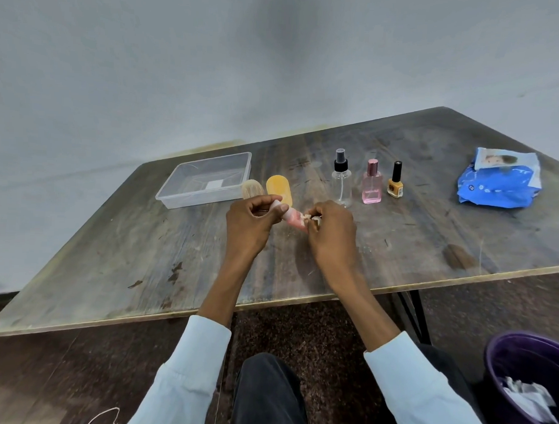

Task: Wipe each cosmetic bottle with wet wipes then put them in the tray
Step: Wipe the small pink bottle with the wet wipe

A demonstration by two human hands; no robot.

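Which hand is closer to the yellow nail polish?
The right hand. It is in front of the nail polish, a bit to its left, rubbing a wipe on the pink bottle. The left hand holds that bottle's other end, farther left.

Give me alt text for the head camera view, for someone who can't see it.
A seated person's left hand grips a small pink bottle while the right hand rubs it with a wet wipe above a worn wooden table. Beyond stand a clear tray, three bottles and a blue wipes pack.
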